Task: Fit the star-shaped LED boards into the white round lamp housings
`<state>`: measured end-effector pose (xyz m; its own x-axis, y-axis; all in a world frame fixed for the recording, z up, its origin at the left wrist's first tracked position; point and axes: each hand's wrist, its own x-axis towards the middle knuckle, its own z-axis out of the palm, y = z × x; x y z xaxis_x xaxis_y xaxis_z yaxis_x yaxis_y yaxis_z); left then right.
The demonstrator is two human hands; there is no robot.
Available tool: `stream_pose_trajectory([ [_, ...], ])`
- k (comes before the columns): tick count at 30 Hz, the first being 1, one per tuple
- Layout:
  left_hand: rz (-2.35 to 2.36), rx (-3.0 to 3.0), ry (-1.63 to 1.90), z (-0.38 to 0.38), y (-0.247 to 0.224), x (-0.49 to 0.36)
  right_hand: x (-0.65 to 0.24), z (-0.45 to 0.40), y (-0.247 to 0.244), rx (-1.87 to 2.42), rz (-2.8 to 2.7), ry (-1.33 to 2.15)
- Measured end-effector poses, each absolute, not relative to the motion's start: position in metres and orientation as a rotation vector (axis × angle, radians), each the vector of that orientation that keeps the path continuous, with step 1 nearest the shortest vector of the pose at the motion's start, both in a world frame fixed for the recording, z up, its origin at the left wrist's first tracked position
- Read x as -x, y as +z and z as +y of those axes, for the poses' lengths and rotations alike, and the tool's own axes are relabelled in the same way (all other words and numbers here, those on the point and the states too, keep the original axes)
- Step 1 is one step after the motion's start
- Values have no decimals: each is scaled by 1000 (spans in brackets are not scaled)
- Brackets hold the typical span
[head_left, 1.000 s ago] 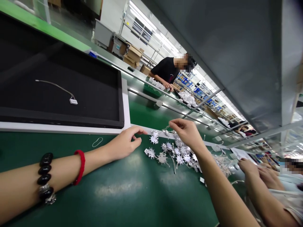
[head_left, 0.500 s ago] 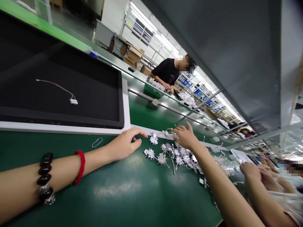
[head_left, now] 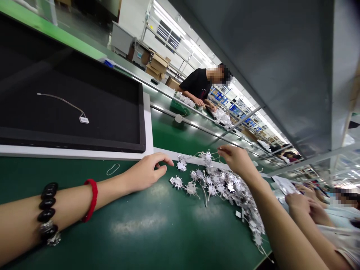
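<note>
My left hand (head_left: 146,170) hovers low over the green bench, thumb and forefinger apart and nothing between them. Just beyond its fingertips lies a small white gear-shaped part (head_left: 181,164). My right hand (head_left: 236,159) is above the far side of a heap of these parts (head_left: 222,183), fingertips pinched together. A thin pale cable (head_left: 214,153) runs from a white spiky part (head_left: 207,157) to those fingertips and appears held there. Most of the parts have thin wires attached; my right forearm covers some of the heap.
A black foam-lined tray (head_left: 112,112) with one wired connector (head_left: 83,119) inside stands at the left. A rubber band (head_left: 113,169) lies before it. A conveyor (head_left: 174,137) runs behind. One person (head_left: 197,84) works opposite; a neighbour's hands (head_left: 300,204) are at the right.
My right hand has moved right, its spread fingers closing into a pinch. More of the heap shows now. My left hand has barely shifted.
</note>
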<state>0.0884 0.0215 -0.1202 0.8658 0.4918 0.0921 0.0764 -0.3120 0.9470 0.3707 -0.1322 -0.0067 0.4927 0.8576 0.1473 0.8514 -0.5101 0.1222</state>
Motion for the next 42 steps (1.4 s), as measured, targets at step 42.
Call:
stream_pose_trajectory([
  [42,404,-1875,491,22,-124,-88,-344,-9,-68,-2174,1542,-574],
])
